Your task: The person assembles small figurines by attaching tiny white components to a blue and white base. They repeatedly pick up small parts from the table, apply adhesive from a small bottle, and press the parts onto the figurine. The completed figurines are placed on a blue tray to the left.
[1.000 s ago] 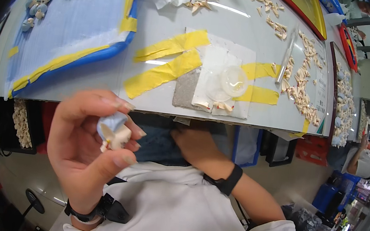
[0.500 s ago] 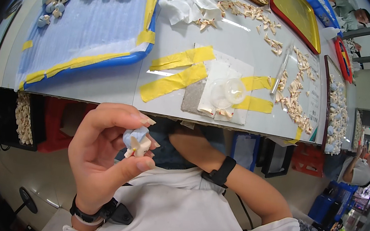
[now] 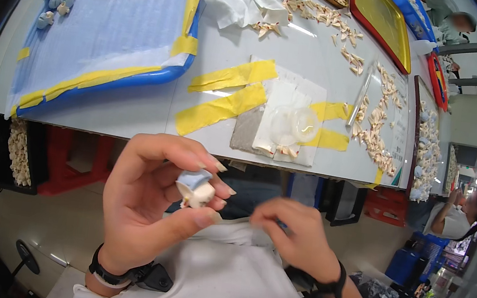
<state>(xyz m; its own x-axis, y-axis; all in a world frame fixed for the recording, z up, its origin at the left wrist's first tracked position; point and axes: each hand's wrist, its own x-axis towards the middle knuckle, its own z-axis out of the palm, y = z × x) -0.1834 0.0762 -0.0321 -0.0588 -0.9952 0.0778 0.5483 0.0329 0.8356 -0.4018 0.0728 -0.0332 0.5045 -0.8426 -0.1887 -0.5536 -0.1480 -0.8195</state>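
Note:
My left hand [image 3: 148, 203] is raised below the table edge and pinches a small white and pale blue figurine [image 3: 195, 188] between thumb and fingertips. My right hand [image 3: 293, 239] sits lower right, close to my white shirt, its fingers curled together; whether it grips anything is not visible. Straight ahead on the white table [image 3: 136, 109], a clear round dish [image 3: 295, 123] rests on a white sheet [image 3: 287, 119] taped down with yellow tape strips [image 3: 219, 108].
A blue tray [image 3: 110, 32] with yellow tape holds several blue and white figurines at the back left. Loose pale pieces [image 3: 372, 124] lie scattered at the right. A crumpled white cloth [image 3: 232, 2] and red-rimmed trays [image 3: 382, 21] are farther back. A person [image 3: 460, 212] sits at the right.
My right hand has come up from beneath the table edge into view in front of my shirt. My left hand has turned the figurine slightly and kept hold of it.

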